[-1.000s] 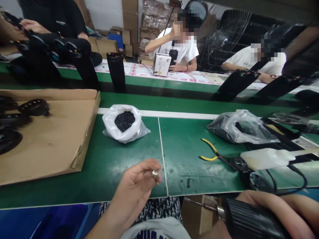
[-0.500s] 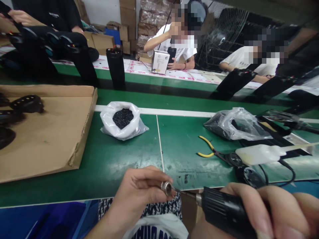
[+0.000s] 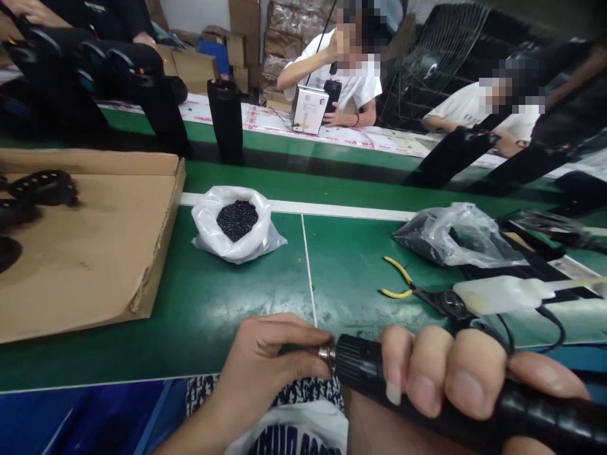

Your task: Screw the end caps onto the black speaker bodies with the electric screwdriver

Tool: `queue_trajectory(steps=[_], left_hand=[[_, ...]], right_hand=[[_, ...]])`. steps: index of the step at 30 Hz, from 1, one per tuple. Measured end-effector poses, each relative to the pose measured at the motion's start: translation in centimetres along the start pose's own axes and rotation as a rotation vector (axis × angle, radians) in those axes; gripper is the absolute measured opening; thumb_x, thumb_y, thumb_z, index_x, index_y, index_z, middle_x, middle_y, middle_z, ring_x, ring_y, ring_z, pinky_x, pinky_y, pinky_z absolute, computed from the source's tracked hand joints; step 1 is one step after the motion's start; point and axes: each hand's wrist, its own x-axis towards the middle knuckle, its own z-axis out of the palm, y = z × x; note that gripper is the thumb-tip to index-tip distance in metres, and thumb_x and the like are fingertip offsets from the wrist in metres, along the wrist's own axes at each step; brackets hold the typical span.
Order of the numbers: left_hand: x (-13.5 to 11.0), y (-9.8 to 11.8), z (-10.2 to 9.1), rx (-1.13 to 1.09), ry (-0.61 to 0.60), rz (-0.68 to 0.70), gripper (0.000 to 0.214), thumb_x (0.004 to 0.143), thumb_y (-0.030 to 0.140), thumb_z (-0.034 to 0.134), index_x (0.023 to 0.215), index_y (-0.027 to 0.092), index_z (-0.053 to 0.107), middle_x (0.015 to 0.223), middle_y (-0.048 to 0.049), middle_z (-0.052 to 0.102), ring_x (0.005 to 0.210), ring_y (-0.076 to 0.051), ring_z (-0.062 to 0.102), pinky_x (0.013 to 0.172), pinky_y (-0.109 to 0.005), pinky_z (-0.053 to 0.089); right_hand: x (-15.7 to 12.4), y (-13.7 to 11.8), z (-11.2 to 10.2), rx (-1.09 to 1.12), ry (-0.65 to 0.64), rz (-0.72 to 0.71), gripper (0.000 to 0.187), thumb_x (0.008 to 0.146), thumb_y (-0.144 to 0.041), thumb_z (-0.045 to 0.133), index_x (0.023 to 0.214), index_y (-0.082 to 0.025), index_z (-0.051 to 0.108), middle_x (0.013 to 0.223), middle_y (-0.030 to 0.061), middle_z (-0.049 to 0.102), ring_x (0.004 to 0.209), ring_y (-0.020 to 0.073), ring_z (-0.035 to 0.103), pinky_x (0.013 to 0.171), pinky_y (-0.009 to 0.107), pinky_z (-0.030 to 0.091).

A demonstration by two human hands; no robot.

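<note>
My left hand (image 3: 265, 363) pinches a small silver metal ring (image 3: 325, 352) between thumb and fingertips, low in the middle of the view. My right hand (image 3: 455, 373) is wrapped round a black electric screwdriver (image 3: 360, 366) that lies level, its nose pressed straight against the ring. The bit is hidden inside the ring. Both hands hover at the near edge of the green bench (image 3: 227, 316), above my lap.
A white bag of small black screws (image 3: 237, 222) sits mid-bench. A cardboard tray (image 3: 95, 253) with black parts lies left. Yellow-handled pliers (image 3: 403, 281), a clear plastic bag (image 3: 455, 237), a white bottle (image 3: 502, 294) and cables lie right. Other people work across the far bench.
My right hand brought the screwdriver up and left until its nose met the ring. My left hand turned the ring toward the tool and held it there.
</note>
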Motion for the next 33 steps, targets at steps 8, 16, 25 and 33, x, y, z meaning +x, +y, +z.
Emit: queue_trajectory(steps=[8, 16, 25, 33], left_hand=[[0.4, -1.1, 0.2, -0.170, 0.005, 0.011, 0.024, 0.062, 0.008, 0.084, 0.078, 0.027, 0.081, 0.083, 0.0001, 0.077, 0.073, -0.012, 0.073, 0.065, -0.012, 0.057], [-0.1, -1.5, 1.2, -0.122, 0.104, 0.206, 0.023, 0.070, 0.011, 0.081, 0.085, 0.030, 0.080, 0.092, 0.0001, 0.078, 0.086, -0.014, 0.073, 0.077, -0.017, 0.059], [-0.6, -1.4, 1.5, -0.092, 0.116, 0.176, 0.023, 0.068, 0.010, 0.083, 0.082, 0.029, 0.081, 0.091, -0.0014, 0.079, 0.083, -0.016, 0.074, 0.073, -0.019, 0.061], [-1.0, -1.8, 1.7, -0.117, 0.132, 0.098, 0.024, 0.069, 0.007, 0.079, 0.082, 0.027, 0.081, 0.095, -0.0012, 0.078, 0.082, -0.015, 0.075, 0.074, -0.017, 0.060]], right_hand=[[0.3, 0.5, -0.7, 0.097, -0.088, 0.085, 0.026, 0.092, -0.022, 0.055, 0.115, -0.017, 0.042, 0.077, 0.0013, 0.027, 0.069, 0.0081, 0.040, 0.062, 0.024, 0.046], [0.6, 1.1, -2.3, 0.230, -0.167, 0.062, 0.025, 0.092, -0.018, 0.048, 0.115, -0.013, 0.040, 0.082, 0.0025, 0.031, 0.075, 0.0078, 0.044, 0.069, 0.024, 0.047], [0.9, 1.2, -2.4, 0.171, -0.214, -0.015, 0.027, 0.089, -0.018, 0.044, 0.115, -0.011, 0.038, 0.079, 0.0016, 0.030, 0.069, 0.0079, 0.044, 0.062, 0.022, 0.044], [1.0, 1.4, -2.2, 0.126, -0.223, -0.029, 0.028, 0.088, -0.017, 0.040, 0.115, -0.010, 0.034, 0.079, 0.0005, 0.032, 0.066, 0.0077, 0.045, 0.059, 0.021, 0.041]])
